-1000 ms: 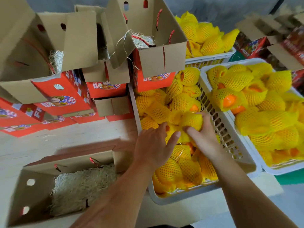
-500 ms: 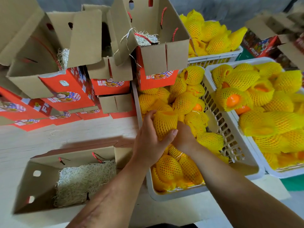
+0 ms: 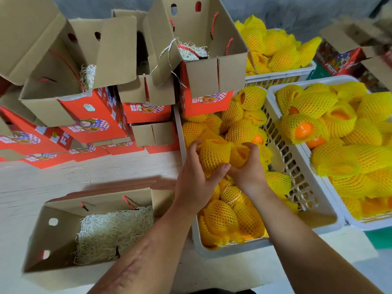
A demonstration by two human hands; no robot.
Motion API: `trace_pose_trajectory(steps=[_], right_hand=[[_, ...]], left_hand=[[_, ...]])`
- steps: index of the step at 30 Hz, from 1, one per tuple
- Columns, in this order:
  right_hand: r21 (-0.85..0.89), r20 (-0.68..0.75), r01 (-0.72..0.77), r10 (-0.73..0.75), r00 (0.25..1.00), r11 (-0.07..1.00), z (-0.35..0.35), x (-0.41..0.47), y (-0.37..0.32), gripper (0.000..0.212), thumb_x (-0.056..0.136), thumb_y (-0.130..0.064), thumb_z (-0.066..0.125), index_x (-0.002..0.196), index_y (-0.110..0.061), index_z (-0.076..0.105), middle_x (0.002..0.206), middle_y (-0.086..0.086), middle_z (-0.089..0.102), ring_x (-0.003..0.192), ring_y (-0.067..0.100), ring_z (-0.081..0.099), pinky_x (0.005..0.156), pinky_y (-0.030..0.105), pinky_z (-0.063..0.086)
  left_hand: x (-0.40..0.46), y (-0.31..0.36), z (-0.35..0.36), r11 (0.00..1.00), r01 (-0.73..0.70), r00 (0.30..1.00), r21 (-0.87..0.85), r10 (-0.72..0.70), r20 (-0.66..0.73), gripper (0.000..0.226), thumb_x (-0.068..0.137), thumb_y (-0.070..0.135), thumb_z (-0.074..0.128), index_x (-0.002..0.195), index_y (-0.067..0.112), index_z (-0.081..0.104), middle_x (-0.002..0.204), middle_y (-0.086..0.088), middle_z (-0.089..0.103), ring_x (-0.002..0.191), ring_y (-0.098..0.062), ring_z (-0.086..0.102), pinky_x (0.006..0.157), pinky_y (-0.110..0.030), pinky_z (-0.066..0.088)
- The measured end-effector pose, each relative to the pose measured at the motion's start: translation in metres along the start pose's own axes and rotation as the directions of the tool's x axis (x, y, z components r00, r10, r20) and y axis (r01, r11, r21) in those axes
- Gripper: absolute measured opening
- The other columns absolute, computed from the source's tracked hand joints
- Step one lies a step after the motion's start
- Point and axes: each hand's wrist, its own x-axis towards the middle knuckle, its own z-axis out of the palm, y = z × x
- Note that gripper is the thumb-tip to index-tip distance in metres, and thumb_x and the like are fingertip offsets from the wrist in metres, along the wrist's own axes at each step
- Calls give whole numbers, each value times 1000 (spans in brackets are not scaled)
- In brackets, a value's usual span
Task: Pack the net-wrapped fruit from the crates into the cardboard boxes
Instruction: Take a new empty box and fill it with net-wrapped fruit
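Over the middle white crate [image 3: 229, 250] my left hand [image 3: 194, 183] grips a fruit in yellow foam net [image 3: 214, 153], thumb under it and fingers round its far side. Beside it my right hand [image 3: 249, 170] curls round a second net-wrapped fruit [image 3: 239, 154]. Both fruits are lifted a little above the pile of several wrapped fruits in the crate. An open cardboard box [image 3: 53, 236] lined with pale straw [image 3: 112, 232] lies at the lower left, with no fruit in it.
A second crate [image 3: 360, 224] of wrapped fruit stands at the right and a third [image 3: 282, 73] behind. Several open red-and-brown boxes [image 3: 210, 71] are stacked at the back left, one overhanging the middle crate. Bare wooden tabletop [image 3: 63, 183] lies between the stack and the near box.
Both hands went from pressing into the pile to each holding a wrapped fruit, now raised slightly and side by side. The view has shifted a little.
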Motion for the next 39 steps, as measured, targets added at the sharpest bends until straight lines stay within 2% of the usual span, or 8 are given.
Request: trace_pose_trajectory(steps=[7,15,19,23,28,33,36,39], right_hand=[[529,91,-125,90,992,840,-9,-72,-51,58,81,-53,73,130,-22,66,121,-3,75,114,19,70,103,49,53],[466,180,-64,-24,983,882,62,-126,-105,55,70,-45,83,119,-28,63,106,1,77,101,20,74,90,48,61],[580,411,-306,54,910,755,123,-151,-110,38,79,-20,57,115,-27,65,110,11,71,101,28,68,84,47,55],[248,433,-175,52,900,953,180,-178,-109,36,80,-24,66,115,-26,63,108,6,72,96,14,70,78,29,60],[-38,436,-232,225,871,972,250,-185,-96,32,91,-20,73,121,-15,63,98,-1,70,83,10,67,64,19,53],[-149,411,-304,338,846,941,293,-169,-89,33,89,6,67,115,-9,54,101,7,64,73,12,60,47,17,47],[-295,448,-198,318,836,935,302,-167,-83,29,90,9,52,110,-8,64,74,-8,68,63,6,62,48,19,45],[-381,491,-92,286,823,920,298,-171,-90,34,91,9,48,75,-20,56,42,-14,54,42,0,54,36,9,32]], left_hand=[[-6,13,-21,902,106,992,-420,-125,-19,59,87,68,64,135,34,57,126,16,69,115,-4,66,91,-20,53],[-51,-6,-121,695,316,923,-646,-382,40,59,77,59,76,131,45,57,131,1,67,121,-25,67,99,-55,55],[-90,-47,-190,396,401,879,-826,-422,224,52,91,30,61,142,32,54,140,-10,61,128,-31,61,97,-58,55],[-109,-91,-246,516,593,738,-618,-655,161,45,97,22,64,140,31,52,142,-7,56,124,-29,60,81,-46,63],[-101,-136,-271,152,842,375,-518,-855,358,42,98,28,66,138,30,53,136,-12,58,119,-38,61,71,-52,60],[-77,-168,-261,323,919,374,-226,-896,239,38,101,22,59,136,10,55,134,-15,59,128,-32,56,109,-47,46],[-69,-170,-261,415,897,438,-150,-879,187,18,104,12,50,122,9,56,106,-11,59,97,-23,56,91,-33,46],[-75,-167,-262,528,838,539,-139,-840,55,40,102,16,52,141,8,52,129,-15,55,103,-28,57,84,-29,49]])
